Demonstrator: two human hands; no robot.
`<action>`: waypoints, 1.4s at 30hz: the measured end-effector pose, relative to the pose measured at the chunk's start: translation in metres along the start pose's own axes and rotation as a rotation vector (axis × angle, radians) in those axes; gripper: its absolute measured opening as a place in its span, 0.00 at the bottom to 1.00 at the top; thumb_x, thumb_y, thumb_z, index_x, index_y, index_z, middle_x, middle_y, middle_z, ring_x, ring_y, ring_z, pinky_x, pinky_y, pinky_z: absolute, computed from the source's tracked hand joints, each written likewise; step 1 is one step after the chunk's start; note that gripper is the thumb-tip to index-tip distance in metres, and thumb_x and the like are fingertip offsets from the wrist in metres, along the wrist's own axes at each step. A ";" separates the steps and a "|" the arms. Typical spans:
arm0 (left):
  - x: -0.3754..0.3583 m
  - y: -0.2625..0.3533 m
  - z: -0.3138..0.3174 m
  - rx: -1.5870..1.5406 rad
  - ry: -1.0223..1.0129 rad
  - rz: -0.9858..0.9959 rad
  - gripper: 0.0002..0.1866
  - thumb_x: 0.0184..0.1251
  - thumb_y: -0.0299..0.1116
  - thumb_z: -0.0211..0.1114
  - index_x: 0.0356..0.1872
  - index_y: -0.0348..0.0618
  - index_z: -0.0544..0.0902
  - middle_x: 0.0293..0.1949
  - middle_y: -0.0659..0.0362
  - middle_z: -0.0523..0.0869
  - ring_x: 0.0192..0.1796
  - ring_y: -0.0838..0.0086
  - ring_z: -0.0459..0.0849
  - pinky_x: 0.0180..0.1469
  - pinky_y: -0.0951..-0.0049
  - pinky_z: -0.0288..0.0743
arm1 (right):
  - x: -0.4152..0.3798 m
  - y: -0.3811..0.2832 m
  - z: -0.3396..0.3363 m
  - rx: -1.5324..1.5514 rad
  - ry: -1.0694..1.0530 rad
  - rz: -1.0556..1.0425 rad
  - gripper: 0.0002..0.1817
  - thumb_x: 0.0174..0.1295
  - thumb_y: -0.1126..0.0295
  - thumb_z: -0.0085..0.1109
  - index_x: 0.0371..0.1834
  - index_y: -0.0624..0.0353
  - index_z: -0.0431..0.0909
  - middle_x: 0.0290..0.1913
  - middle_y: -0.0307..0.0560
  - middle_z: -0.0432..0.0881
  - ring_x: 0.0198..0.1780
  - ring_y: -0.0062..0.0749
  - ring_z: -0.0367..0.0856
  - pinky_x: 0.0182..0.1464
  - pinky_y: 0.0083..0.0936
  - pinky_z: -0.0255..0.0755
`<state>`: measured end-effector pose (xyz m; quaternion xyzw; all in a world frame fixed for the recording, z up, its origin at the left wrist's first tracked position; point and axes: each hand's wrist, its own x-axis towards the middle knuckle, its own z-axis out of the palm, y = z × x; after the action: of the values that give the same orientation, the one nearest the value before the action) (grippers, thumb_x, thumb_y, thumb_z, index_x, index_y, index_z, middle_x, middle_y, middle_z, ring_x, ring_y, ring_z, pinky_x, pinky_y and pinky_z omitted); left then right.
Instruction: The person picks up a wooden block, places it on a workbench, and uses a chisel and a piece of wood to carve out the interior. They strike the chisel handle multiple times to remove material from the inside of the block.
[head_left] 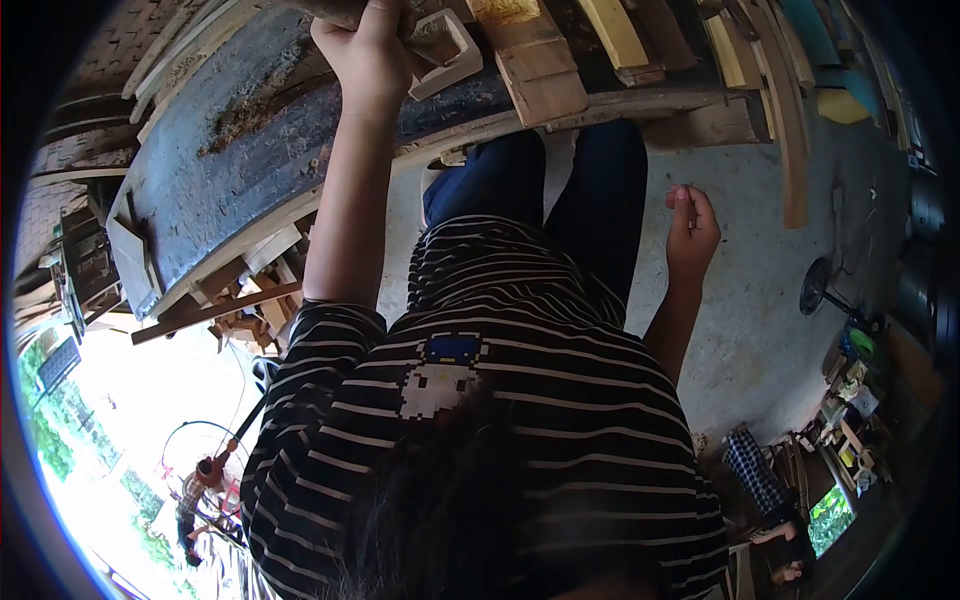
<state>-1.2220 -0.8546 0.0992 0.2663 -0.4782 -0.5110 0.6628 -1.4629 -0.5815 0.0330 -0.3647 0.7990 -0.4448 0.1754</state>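
- The left hand (368,55) is reaching straight forward, arm fully stretched, and its grip is closing around a dark piece (335,8) at the far side of the worktop (250,150); the frame edge is cutting most of that piece off, so I cannot tell what it is.
- What is showing of the dark piece is running crosswise to the arm, lying directly in the grip rather than to one side of it.
- The right hand (690,225) is hanging low beside the right leg, curled into a loose fist with nothing visible in it, well apart from the worktop; the left is plainly the nearer one.
- A small open wooden frame (447,50) is sitting just beside the left hand, on its right, close enough to be crowding the wrist.
- Pale wooden blocks (540,75) are lying further right on the same surface.
- Long planks (790,130) are leaning at the right, over the concrete floor (760,330), where a fan (815,285) is standing.
- The person's dark trousers (560,190) are standing close against the worktop's near edge.
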 end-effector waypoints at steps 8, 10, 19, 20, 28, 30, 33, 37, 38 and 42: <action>0.002 0.000 0.004 -0.014 -0.030 0.051 0.05 0.60 0.25 0.60 0.30 0.44 0.71 0.18 0.65 0.70 0.15 0.82 0.63 0.18 0.79 0.56 | 0.000 0.003 -0.008 -0.048 0.050 0.014 0.12 0.67 0.67 0.52 0.39 0.66 0.78 0.32 0.44 0.82 0.36 0.24 0.79 0.44 0.21 0.71; 0.001 0.001 0.005 -0.023 -0.050 0.040 0.05 0.60 0.25 0.60 0.30 0.44 0.71 0.18 0.65 0.70 0.15 0.82 0.63 0.18 0.79 0.56 | -0.001 0.002 -0.010 -0.064 0.048 0.030 0.12 0.67 0.66 0.52 0.39 0.65 0.79 0.32 0.44 0.82 0.37 0.24 0.79 0.43 0.21 0.71; 0.005 -0.008 0.006 -0.313 -0.032 -0.122 0.06 0.59 0.25 0.60 0.29 0.44 0.71 0.17 0.66 0.69 0.14 0.83 0.62 0.17 0.79 0.54 | -0.005 0.004 -0.012 -0.119 0.034 -0.013 0.12 0.67 0.65 0.52 0.41 0.63 0.79 0.34 0.47 0.84 0.38 0.27 0.83 0.39 0.24 0.76; 0.004 -0.004 0.010 -0.023 -0.084 -0.001 0.06 0.59 0.25 0.60 0.28 0.44 0.71 0.16 0.66 0.69 0.14 0.83 0.62 0.16 0.79 0.54 | -0.005 0.004 -0.012 -0.119 0.035 -0.009 0.12 0.67 0.65 0.52 0.41 0.63 0.79 0.34 0.47 0.84 0.38 0.27 0.83 0.39 0.24 0.76; 0.008 -0.027 0.006 -0.331 -0.127 0.001 0.06 0.60 0.25 0.60 0.27 0.44 0.71 0.16 0.66 0.68 0.15 0.83 0.62 0.17 0.79 0.54 | -0.033 -0.002 -0.019 -0.343 -0.414 0.076 0.12 0.62 0.66 0.57 0.42 0.65 0.77 0.41 0.54 0.80 0.45 0.42 0.80 0.49 0.30 0.72; 0.008 -0.032 0.004 -0.644 -0.176 -0.015 0.06 0.59 0.24 0.60 0.27 0.44 0.71 0.17 0.66 0.68 0.15 0.82 0.62 0.17 0.78 0.54 | -0.073 0.035 -0.015 -0.477 -0.584 -0.053 0.14 0.59 0.66 0.59 0.44 0.64 0.75 0.45 0.59 0.77 0.49 0.52 0.76 0.50 0.38 0.71; -0.005 -0.007 0.017 -0.784 -0.161 -0.175 0.07 0.59 0.24 0.60 0.28 0.44 0.71 0.18 0.66 0.69 0.16 0.82 0.63 0.19 0.78 0.55 | -0.130 0.033 -0.008 -0.412 -0.429 0.139 0.15 0.59 0.66 0.59 0.43 0.63 0.72 0.48 0.61 0.75 0.49 0.56 0.74 0.48 0.45 0.70; -0.008 0.001 0.012 -0.008 -0.121 0.013 0.07 0.58 0.24 0.62 0.29 0.44 0.71 0.20 0.66 0.69 0.19 0.83 0.64 0.22 0.78 0.58 | -0.165 0.060 -0.015 -0.531 -0.369 0.354 0.11 0.63 0.65 0.52 0.40 0.62 0.68 0.42 0.63 0.77 0.47 0.58 0.76 0.45 0.46 0.69; -0.009 0.001 0.014 -0.013 -0.091 0.002 0.07 0.58 0.24 0.62 0.29 0.44 0.71 0.20 0.66 0.69 0.19 0.82 0.64 0.22 0.78 0.58 | -0.168 0.066 -0.015 -0.541 -0.342 0.556 0.10 0.64 0.65 0.49 0.39 0.61 0.67 0.39 0.62 0.78 0.45 0.58 0.77 0.43 0.47 0.69; -0.008 -0.003 0.009 -0.003 -0.083 -0.023 0.07 0.59 0.24 0.62 0.28 0.44 0.71 0.20 0.66 0.70 0.20 0.82 0.66 0.22 0.78 0.60 | -0.173 0.196 -0.038 -0.332 -0.218 0.610 0.12 0.67 0.62 0.42 0.39 0.59 0.69 0.33 0.59 0.79 0.40 0.59 0.78 0.40 0.47 0.70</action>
<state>-1.2314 -0.8469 0.0977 0.2492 -0.5013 -0.5300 0.6370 -1.4531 -0.3654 -0.1187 -0.1785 0.9089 -0.1947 0.3227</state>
